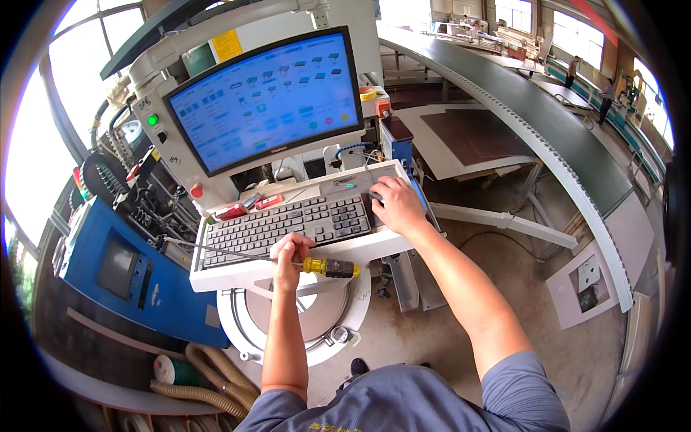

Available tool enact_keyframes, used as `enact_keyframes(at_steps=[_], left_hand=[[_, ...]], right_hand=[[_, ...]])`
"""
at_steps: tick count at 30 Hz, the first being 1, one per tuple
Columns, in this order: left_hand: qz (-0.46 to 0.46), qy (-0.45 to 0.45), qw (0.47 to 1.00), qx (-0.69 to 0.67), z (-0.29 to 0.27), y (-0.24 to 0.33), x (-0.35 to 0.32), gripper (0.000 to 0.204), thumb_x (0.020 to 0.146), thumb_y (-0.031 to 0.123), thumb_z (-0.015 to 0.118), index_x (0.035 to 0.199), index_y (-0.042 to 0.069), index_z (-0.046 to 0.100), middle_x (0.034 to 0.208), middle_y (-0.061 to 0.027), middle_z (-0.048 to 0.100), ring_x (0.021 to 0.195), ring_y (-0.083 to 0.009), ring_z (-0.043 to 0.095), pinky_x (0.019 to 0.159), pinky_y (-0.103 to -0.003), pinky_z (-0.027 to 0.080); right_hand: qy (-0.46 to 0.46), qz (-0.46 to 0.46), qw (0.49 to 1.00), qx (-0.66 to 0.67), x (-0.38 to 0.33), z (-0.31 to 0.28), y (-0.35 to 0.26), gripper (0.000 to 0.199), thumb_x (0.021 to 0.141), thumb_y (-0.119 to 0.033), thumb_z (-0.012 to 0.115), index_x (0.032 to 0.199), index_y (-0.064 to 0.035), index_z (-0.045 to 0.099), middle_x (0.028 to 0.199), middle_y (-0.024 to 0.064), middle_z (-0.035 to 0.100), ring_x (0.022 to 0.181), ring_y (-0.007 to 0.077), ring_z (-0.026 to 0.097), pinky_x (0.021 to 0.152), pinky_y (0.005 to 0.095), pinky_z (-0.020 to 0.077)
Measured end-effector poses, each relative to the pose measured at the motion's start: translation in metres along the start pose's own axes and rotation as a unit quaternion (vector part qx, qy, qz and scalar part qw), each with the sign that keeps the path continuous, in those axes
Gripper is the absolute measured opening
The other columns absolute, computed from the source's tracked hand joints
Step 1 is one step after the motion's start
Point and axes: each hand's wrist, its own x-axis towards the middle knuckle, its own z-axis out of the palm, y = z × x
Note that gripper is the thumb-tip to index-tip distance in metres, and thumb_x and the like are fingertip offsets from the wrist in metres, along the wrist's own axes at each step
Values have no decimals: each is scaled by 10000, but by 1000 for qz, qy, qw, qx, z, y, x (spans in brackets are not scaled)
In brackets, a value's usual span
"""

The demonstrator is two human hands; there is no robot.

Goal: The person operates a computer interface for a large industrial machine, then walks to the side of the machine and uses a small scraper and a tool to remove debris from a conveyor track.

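Observation:
My left hand (pixel 289 258) is closed around a long screwdriver at the front edge of the keyboard tray (pixel 230 277). The screwdriver's yellow and black handle (pixel 330 268) sticks out to the right of the fist, and its thin shaft points left across the keyboard (pixel 288 225). At the tray's right end, my right hand (pixel 397 203) rests over a dark computer mouse (pixel 375 196), mostly hidden under the fingers. Above the tray a monitor (pixel 266 93) glows with a blue screen of small icons.
Red-packaged small items (pixel 248 207) lie behind the keyboard. A red button (pixel 196 191) and a green-lit button (pixel 152 120) sit on the machine frame. On the left stands a blue cabinet (pixel 144 273); a long conveyor (pixel 518 86) curves along the right. Ribbed hoses (pixel 216 374) lie lower left.

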Motion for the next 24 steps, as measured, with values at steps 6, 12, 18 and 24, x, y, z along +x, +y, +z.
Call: enact_keyframes(at_steps=[6,12,18,24], left_hand=[[-8,8,1000,3,3,1,-3,477,935,359,462,868,-74,649,631,-23,498,550,-83,402,505,-241,280],[-13,1,1000,14,0,-5,-2,441,939,328,471,899,-69,659,659,-33,534,578,-87,439,532,-235,319],[8,1,1000,22,-4,-7,-4,399,937,293,493,902,-61,675,701,-35,570,656,-97,500,609,-242,369],[-16,2,1000,-4,-5,-7,-4,372,941,272,527,907,-71,666,707,-35,573,654,-92,504,591,-233,368]], right_hand=[[0,-1,1000,1,-2,-1,0,261,863,-246,665,1079,-112,726,1262,98,646,1209,282,577,1012,435,468],[-7,2,1000,-2,-2,-3,1,261,862,-250,664,1077,-116,727,1263,96,648,1201,283,582,1006,434,472],[-3,-13,1000,-8,-1,1,0,277,843,-266,672,1075,-118,713,1226,77,656,1176,277,587,965,448,486],[1,-7,1000,-12,-4,1,1,297,849,-283,680,1100,-126,707,1243,66,642,1196,260,572,958,454,479]])
